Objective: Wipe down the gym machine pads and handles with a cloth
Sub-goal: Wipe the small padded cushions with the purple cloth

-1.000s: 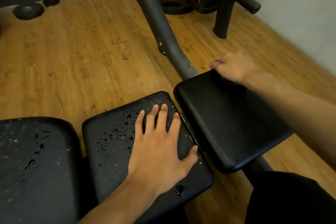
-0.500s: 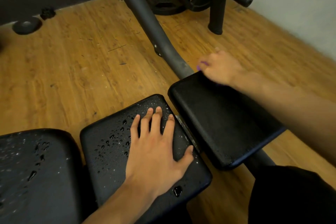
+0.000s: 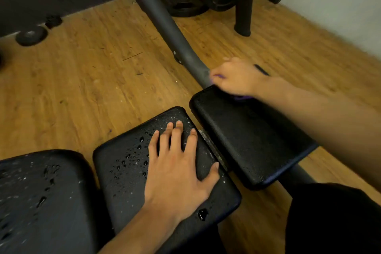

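cloth point(image 3: 241, 97): soft, limp purple rag, bunch it up
right hand point(image 3: 239, 78): fingers curled over cloth on far pad point(image 3: 247, 136)
left hand point(image 3: 179, 169): flat, fingers spread, holding nothing, on wet middle pad point(image 3: 127, 163), probably slippery

Purple cloth point(image 3: 240, 97) mostly hidden under motion-blurred right hand point(image 3: 237, 77); left pad point(image 3: 41, 202) cut by frame edge; right pad point(image 3: 253, 142) far corner covered by the hand.
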The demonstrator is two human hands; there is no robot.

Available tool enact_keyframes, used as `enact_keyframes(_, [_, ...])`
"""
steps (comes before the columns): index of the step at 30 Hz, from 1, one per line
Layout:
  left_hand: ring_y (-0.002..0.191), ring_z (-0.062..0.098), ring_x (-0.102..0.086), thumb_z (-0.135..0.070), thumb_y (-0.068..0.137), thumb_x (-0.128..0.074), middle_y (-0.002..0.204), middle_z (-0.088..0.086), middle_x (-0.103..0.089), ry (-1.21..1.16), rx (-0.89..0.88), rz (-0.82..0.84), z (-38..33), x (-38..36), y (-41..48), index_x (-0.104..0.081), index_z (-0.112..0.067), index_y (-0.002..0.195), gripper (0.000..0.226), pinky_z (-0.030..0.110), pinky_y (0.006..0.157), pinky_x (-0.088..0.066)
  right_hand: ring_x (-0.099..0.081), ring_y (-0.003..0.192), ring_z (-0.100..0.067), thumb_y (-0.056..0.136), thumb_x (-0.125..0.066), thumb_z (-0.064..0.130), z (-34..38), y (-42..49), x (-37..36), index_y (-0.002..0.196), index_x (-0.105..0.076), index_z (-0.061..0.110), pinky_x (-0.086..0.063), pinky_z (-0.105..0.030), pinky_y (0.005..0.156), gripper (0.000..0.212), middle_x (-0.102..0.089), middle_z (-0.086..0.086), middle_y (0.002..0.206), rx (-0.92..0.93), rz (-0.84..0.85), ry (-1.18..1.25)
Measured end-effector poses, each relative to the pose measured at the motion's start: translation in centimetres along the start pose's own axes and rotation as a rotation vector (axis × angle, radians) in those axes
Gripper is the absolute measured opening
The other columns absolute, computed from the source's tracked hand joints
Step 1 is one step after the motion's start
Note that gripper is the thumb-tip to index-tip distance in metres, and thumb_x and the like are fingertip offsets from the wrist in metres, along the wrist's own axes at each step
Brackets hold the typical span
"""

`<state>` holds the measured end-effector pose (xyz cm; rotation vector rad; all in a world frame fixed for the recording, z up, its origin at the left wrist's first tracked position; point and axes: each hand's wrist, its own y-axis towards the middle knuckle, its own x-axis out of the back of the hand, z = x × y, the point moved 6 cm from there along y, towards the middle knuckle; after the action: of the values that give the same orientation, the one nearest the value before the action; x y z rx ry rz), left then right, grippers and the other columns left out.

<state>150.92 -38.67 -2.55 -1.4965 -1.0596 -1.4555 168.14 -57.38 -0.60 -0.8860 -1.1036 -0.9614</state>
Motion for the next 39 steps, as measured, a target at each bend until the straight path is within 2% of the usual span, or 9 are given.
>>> enact_keyframes(4, [0.141,0.04,-0.045,-0.072,0.089,-0.04,0.148,0.019,-0.052,0.006,0.003,-0.018,0.1,0.0,0.1,-0.059,-0.013,0.141,0.081,0.061,0.117,-0.037,-0.059,0.098,-0.031,0.1,-0.045,0.023,-6.3,-0.9,1.9,0.1,-0.074,0.015,-0.043,-0.035,0.082,0.029,-0.069,-0.015,0.1,-0.289,0.002,0.022])
enact_keyframes(11, [0.143,0.039,-0.044,-0.072,0.09,-0.039,0.151,0.019,-0.05,0.014,0.004,-0.006,-0.1,-0.1,0.0,-0.058,-0.014,0.142,0.081,0.06,0.118,-0.036,-0.052,0.083,-0.03,0.1,-0.046,0.032,9.8,0.1,-2.4,0.109,-0.059,0.021,-0.047,-0.042,0.073,0.019,-0.051,-0.001,0.075,0.182,0.083,0.044])
enact_keyframes(14, [0.143,0.038,-0.044,-0.072,0.09,-0.039,0.151,0.018,-0.05,0.022,0.011,-0.001,0.0,0.0,0.0,-0.058,-0.014,0.143,0.081,0.059,0.119,-0.036,-0.059,0.087,-0.028,0.101,-0.047,0.031,7.0,0.1,-2.0,0.101,-0.057,0.02,-0.05,-0.046,0.076,0.014,-0.064,-0.007,0.085,0.184,0.062,0.114])
enact_keyframes(18, [0.143,0.038,-0.045,-0.072,0.09,-0.04,0.15,0.017,-0.051,0.015,0.006,-0.016,0.0,0.1,-0.1,-0.058,-0.015,0.142,0.08,0.06,0.118,-0.038,-0.063,0.094,-0.028,0.102,-0.049,0.032,-2.3,-0.7,0.4,0.095,-0.065,0.023,-0.051,-0.042,0.083,0.019,-0.067,-0.005,0.091,-0.091,-0.067,0.104])
enact_keyframes(23, [0.143,0.039,-0.045,-0.071,0.09,-0.04,0.15,0.018,-0.051,0.02,0.003,-0.018,0.0,0.1,-0.1,-0.059,-0.014,0.142,0.079,0.06,0.118,-0.037,-0.059,0.111,-0.033,0.102,-0.039,0.05,-0.7,-2.3,-0.5,0.122,-0.071,0.016,-0.048,-0.045,0.096,0.051,-0.063,-0.01,0.119,-0.053,-0.19,0.033])
enact_keyframes(27, [0.142,0.039,-0.046,-0.072,0.09,-0.04,0.15,0.018,-0.052,0.02,0.006,-0.015,0.0,0.1,-0.1,-0.059,-0.015,0.142,0.08,0.06,0.117,-0.039,-0.057,0.118,-0.032,0.104,-0.027,0.041,-0.7,-4.0,-1.1,0.15,-0.051,0.013,-0.039,-0.042,0.109,0.059,-0.063,-0.011,0.125,0.035,-0.206,0.034])
enact_keyframes(29, [0.143,0.038,-0.045,-0.072,0.09,-0.039,0.149,0.017,-0.052,0.017,0.008,-0.02,0.0,0.0,-0.1,-0.059,-0.014,0.142,0.08,0.059,0.117,-0.038,-0.06,0.115,-0.031,0.108,-0.022,0.041,-2.4,-3.6,-0.3,0.144,-0.057,0.013,-0.04,-0.04,0.108,0.057,-0.067,-0.012,0.121,0.025,-0.167,-0.015])
enact_keyframes(34, [0.143,0.037,-0.045,-0.072,0.09,-0.04,0.149,0.016,-0.052,0.015,0.014,-0.019,0.0,0.1,-0.1,-0.059,-0.015,0.142,0.079,0.058,0.118,-0.038,-0.062,0.088,-0.029,0.105,-0.043,0.033,-3.5,-0.3,0.7,0.098,-0.072,0.013,-0.047,-0.036,0.074,0.036,-0.068,-0.012,0.095,-0.284,-0.021,0.059])
enact_keyframes(39, [0.14,0.038,-0.048,-0.069,0.09,-0.042,0.147,0.018,-0.053,0.027,0.011,-0.029,-0.1,0.2,-0.1,-0.06,-0.015,0.14,0.076,0.059,0.116,-0.04,-0.059,0.109,-0.029,0.104,-0.04,0.033,7.1,0.8,-2.3,0.099,-0.062,0.033,-0.037,-0.034,0.076,0.022,-0.064,-0.006,0.105,0.015,0.094,-0.017])
